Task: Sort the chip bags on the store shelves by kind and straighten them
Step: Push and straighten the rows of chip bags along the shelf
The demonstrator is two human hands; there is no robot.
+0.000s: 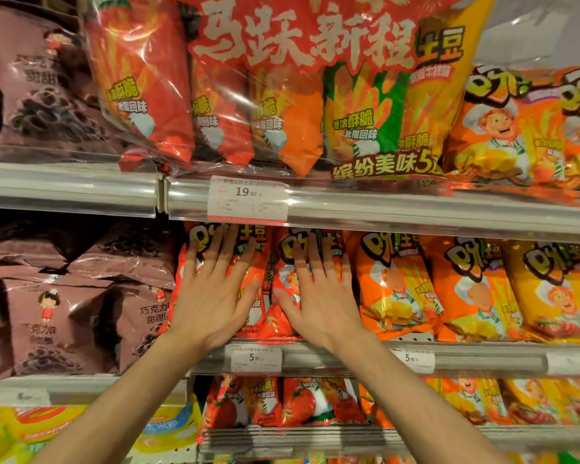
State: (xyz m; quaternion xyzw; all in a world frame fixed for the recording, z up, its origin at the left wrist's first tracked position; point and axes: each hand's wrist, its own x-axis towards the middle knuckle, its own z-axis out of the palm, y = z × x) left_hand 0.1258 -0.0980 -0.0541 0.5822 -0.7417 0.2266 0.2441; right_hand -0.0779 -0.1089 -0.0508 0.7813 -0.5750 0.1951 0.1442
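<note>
Two red chip bags stand side by side on the middle shelf (482, 358). My left hand (211, 296) lies flat with straight, spread fingers against the left red bag (253, 289). My right hand (318, 296) presses flat on the right red bag (282, 316) next to it. Both bags stand upright, their lower parts partly hidden by my hands. To their right stand an orange bag (392, 289), a second orange bag (469, 289) and a yellow bag (556, 289) of the same brand.
Brown chocolate-snack bags (74, 306) fill the middle shelf's left side. The upper shelf (416, 212) carries large multi-pack chip bags (282, 95) and a 19.90 price tag (246, 199). More red, orange and yellow bags (315, 400) sit on the lower shelf.
</note>
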